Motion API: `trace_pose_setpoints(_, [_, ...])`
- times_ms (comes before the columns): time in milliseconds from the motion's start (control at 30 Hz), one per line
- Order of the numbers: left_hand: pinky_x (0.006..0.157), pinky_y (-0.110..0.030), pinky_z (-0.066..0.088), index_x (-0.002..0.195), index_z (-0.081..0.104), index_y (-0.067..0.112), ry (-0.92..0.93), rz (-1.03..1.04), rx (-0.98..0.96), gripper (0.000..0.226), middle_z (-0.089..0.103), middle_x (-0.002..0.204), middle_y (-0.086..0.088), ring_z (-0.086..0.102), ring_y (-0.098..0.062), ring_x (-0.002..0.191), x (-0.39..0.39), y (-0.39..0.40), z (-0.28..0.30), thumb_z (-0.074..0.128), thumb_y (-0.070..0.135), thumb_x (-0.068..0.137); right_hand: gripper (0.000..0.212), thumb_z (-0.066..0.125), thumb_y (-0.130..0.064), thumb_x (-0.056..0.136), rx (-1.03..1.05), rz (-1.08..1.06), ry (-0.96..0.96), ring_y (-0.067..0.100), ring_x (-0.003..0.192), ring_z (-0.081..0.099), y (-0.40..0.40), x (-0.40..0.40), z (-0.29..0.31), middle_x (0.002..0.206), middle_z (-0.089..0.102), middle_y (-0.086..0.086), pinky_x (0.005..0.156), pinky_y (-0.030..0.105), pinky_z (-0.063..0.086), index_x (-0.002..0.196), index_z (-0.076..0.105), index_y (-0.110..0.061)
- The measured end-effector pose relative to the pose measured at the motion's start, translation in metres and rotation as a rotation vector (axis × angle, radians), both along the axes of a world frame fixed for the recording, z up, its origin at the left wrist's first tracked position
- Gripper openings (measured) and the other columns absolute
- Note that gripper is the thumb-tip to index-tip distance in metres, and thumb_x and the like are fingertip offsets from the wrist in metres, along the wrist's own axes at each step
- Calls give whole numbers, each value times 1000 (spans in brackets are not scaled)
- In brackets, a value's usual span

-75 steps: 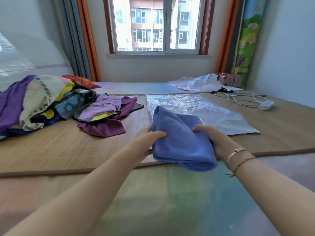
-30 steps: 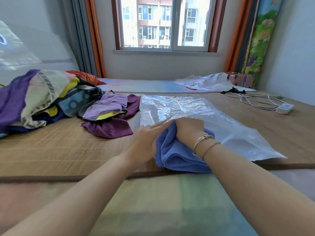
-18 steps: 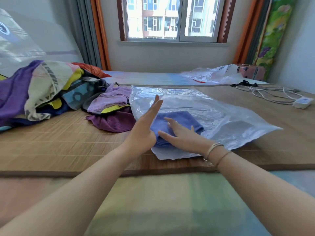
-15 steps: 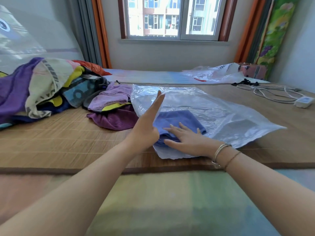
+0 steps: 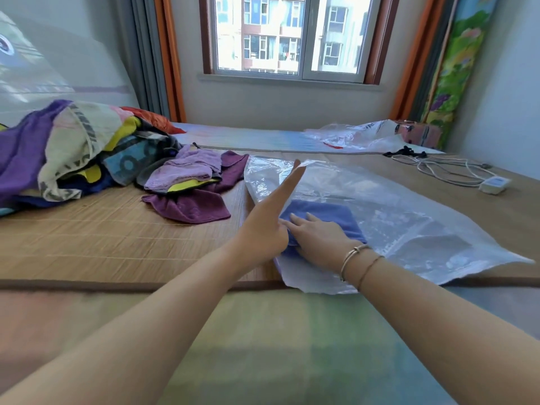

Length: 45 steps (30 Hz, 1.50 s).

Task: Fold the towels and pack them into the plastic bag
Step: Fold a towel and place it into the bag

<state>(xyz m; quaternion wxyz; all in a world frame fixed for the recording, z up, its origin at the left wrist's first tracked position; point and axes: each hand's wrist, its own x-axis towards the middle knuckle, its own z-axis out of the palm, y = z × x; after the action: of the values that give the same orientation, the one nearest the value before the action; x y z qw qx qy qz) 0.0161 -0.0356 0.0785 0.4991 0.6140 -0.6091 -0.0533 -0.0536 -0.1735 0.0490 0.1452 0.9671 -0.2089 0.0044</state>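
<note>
A folded blue towel (image 5: 327, 213) lies inside the mouth of the clear plastic bag (image 5: 409, 223) on the bamboo mat. My right hand (image 5: 317, 239) presses flat on the towel, fingers straight. My left hand (image 5: 270, 220) stands on edge with straight fingers, lifting the bag's upper layer at its left side. A dark purple towel (image 5: 190, 207) and a lilac towel (image 5: 181, 173) lie to the left, beside a heap of mixed coloured towels (image 5: 73, 150).
A white cable with a power adapter (image 5: 493, 184) lies at the far right. A second crumpled plastic bag (image 5: 359, 135) and a pink box (image 5: 418, 134) sit near the window wall. The mat's front edge (image 5: 117, 285) runs across below my forearms.
The blue towel went from being held in both hands above the mat into the plastic bag. My right hand now lies flat on it, and my left hand holds the bag's top layer up.
</note>
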Motion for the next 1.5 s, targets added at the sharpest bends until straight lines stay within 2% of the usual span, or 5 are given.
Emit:
trace_pose_setpoints(167, [59,-1,37,152,20,25,-14,39,-15,95,17,160,9,21,-25,124,10,8,4,33,-28,75,64,45,-28,100,-95,-112,-1,37,147,7,-13,55,-4,162,5,3,94,57,44,152,8,-36])
trace_pose_setpoints(467, [114,-18,27,152,23,30,71,78,-88,101,18,151,32,18,7,142,47,1,-1,32,-27,69,89,45,-69,78,383,-314,-134,38,146,10,-60,21,-26,162,5,4,111,57,28,152,6,-38])
trace_pose_setpoints(833, [105,-2,20,154,10,25,-80,103,-25,101,12,160,11,12,2,144,44,-24,-5,34,-27,71,35,46,4,89,-115,-206,-339,31,104,62,-43,14,1,114,60,11,68,34,47,117,56,-14])
trace_pose_setpoints(1133, [117,-36,30,153,17,34,59,-46,2,99,18,159,19,30,-9,142,62,-15,-5,29,-14,67,31,89,-37,38,-265,-313,-180,17,58,67,-52,91,-11,65,70,0,47,21,48,63,75,-25])
trace_pose_setpoints(1500, [113,-22,29,153,16,34,-34,89,-12,103,16,159,16,20,2,144,86,-2,-20,30,-26,70,70,42,-43,97,158,-247,-80,36,147,6,-31,71,5,161,5,13,111,65,10,154,7,-24])
